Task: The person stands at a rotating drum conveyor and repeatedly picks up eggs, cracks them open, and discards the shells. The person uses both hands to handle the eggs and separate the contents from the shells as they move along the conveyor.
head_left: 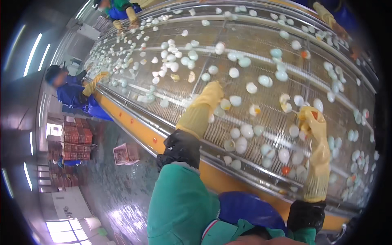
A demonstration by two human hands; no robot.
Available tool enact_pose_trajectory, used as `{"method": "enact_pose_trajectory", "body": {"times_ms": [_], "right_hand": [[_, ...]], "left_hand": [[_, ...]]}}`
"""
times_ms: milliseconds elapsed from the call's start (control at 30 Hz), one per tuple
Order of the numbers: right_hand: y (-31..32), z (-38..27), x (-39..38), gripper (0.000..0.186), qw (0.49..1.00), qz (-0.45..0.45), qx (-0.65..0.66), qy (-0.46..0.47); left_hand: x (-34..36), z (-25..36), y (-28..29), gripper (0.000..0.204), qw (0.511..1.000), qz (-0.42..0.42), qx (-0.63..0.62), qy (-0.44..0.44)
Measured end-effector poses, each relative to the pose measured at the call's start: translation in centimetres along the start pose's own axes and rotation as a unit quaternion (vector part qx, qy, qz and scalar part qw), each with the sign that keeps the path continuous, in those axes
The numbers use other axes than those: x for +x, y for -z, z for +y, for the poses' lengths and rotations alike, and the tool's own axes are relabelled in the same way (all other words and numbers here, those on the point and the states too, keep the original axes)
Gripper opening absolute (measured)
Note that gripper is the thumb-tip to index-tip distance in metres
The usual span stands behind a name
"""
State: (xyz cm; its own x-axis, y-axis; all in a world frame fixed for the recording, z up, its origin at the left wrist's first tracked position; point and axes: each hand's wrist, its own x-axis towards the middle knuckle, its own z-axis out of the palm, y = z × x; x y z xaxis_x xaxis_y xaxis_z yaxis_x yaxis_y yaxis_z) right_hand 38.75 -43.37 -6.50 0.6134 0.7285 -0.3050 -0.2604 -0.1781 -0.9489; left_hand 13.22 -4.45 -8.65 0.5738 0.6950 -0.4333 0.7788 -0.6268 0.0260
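Observation:
Both my hands wear yellow rubber gloves with black cuffs. My left hand [211,94] reaches low over the belt, its fingers mostly hidden behind the back of the glove. Close to it lie a pale egg [235,101] and an egg with a yellowish patch [225,104]. Farther right, my right hand [313,124] is closed, fingers curled round an orange-red egg yolk [314,115]. Beside that hand are a broken egg [285,102] and a whole white egg [294,130]. Between my forearms sits a cluster of white and bluish eggs [246,130], with a loose orange yolk [285,170] nearby.
The wide ribbed conveyor belt [253,38] carries many eggs. A metal rail [153,122] and an orange ledge [139,130] run along my side. Co-workers [71,90] stand at the left and across the belt. A crate [125,154] lies on the wet floor; stacked crates [76,139] stand behind.

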Motion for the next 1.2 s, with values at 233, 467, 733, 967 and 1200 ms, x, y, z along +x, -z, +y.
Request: {"method": "enact_pose_trajectory", "body": {"times_ms": [233,467,733,967,1200], "right_hand": [[-3.8,-3.3,-13.8,0.025,0.989,0.135,-0.051,-0.030],[-7.3,0.2,-26.9,0.037,0.992,-0.051,-0.082,-0.075],[-6.7,1.2,-28.4,0.045,0.883,-0.202,-0.363,0.219],[-7.3,2.9,-17.7,0.029,0.713,-0.116,-0.691,-0.009],[-6.9,9.4,-10.8,0.026,0.714,-0.168,-0.679,-0.006]], "left_hand": [[-5.4,-2.2,-7.9,0.024,0.958,0.045,-0.279,0.050],[-14.1,4.5,-3.1,0.030,0.810,0.068,-0.582,-0.005],[-20.5,10.4,1.2,0.039,0.690,-0.006,-0.698,-0.191],[-23.2,13.0,2.7,0.045,0.639,0.055,-0.745,-0.184],[-25.6,17.5,3.3,0.054,0.478,-0.066,-0.837,-0.259]]}}
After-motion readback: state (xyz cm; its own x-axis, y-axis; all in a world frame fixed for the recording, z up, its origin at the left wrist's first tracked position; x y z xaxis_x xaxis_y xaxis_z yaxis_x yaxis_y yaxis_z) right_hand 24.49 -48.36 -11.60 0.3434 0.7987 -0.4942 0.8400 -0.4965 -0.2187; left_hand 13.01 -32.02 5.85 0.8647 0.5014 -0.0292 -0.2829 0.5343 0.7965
